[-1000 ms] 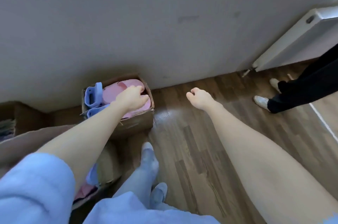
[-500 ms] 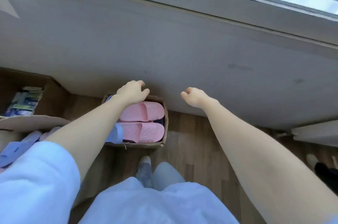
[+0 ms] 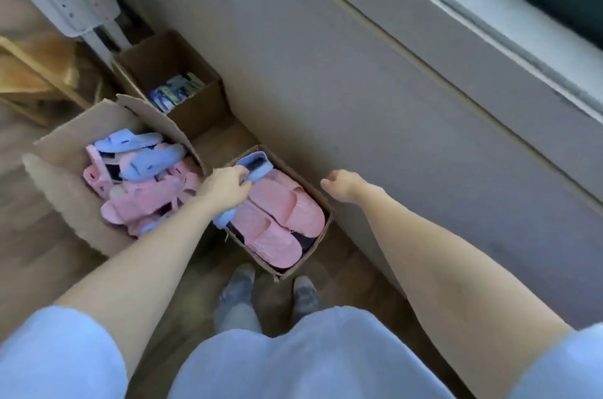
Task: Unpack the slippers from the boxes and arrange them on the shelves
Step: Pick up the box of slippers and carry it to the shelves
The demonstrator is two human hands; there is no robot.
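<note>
We see the left hand (image 3: 228, 186) reaching into the small cardboard box (image 3: 315, 250) on the floor (image 3: 32, 268), its fingers closed around a blue slipper (image 3: 257, 165) that stands on edge along the box's left side, beside two pink slippers (image 3: 284, 212) lying flat. The right hand (image 3: 342, 186) hangs just past the box near the wall (image 3: 391, 137), fingers loosely curled and holding nothing. To the left we find a bigger box (image 3: 65, 176) heaped with more pink and blue slippers.
</note>
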